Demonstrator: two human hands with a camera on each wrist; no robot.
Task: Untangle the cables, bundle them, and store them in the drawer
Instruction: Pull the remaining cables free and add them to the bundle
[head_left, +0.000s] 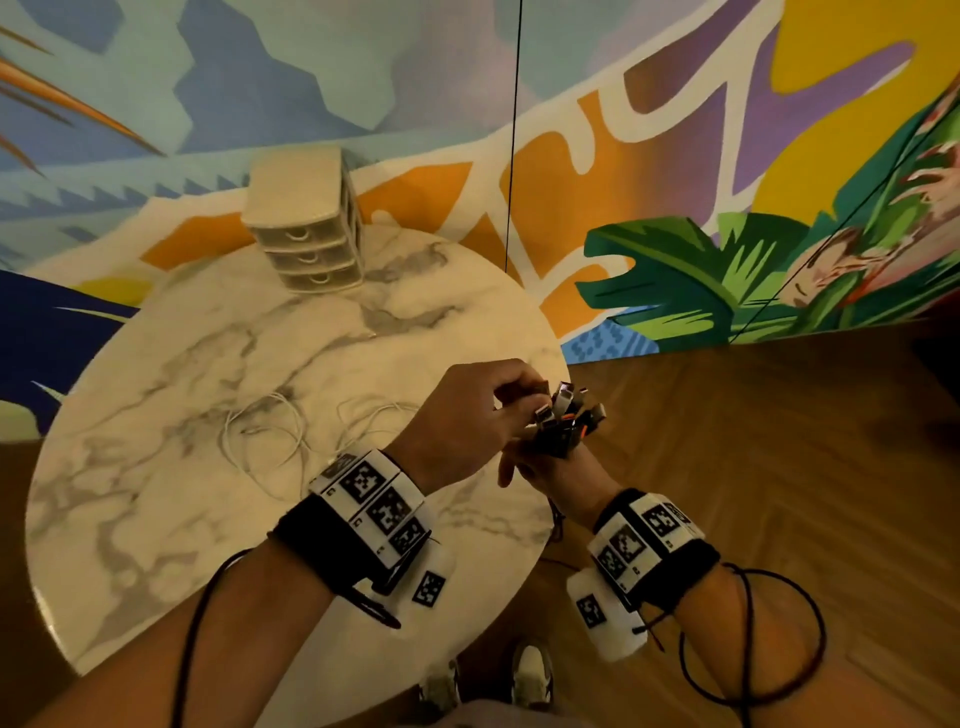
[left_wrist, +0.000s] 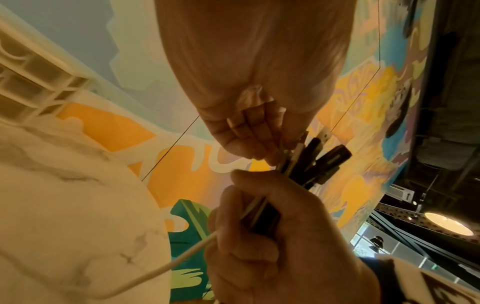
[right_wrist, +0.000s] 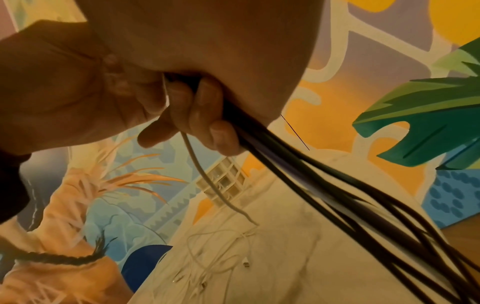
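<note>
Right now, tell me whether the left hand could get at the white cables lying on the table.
Probably not yet: the left hand pinches connectors in the black cable bundle gripped by the right hand. The white cables lie uncovered nearby.

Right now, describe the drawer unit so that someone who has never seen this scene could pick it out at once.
Start at the round marble table in front of the painted wall. At its far edge stands the drawer unit, a small cream box with three stacked drawers, all closed. It is the only boxy thing there; the white cables lie loose nearer the person.
</note>
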